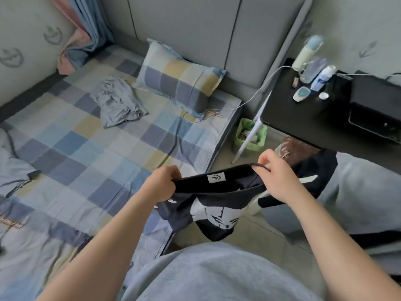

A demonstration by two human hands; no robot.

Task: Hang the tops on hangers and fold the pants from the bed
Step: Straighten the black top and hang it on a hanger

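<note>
Bottles (306,54) blurred; grey garment (12,169) cut by left edge.

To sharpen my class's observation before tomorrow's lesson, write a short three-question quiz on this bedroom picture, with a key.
1. True or false: the left hand and the right hand both grip the black garment.
2. Where does the crumpled grey garment lie? A) on the bed beside the pillow; B) on a shelf; C) in a drawer.
3. Fill in: the bottles stand on the black ____.
Key: 1 true; 2 A; 3 table.
</note>
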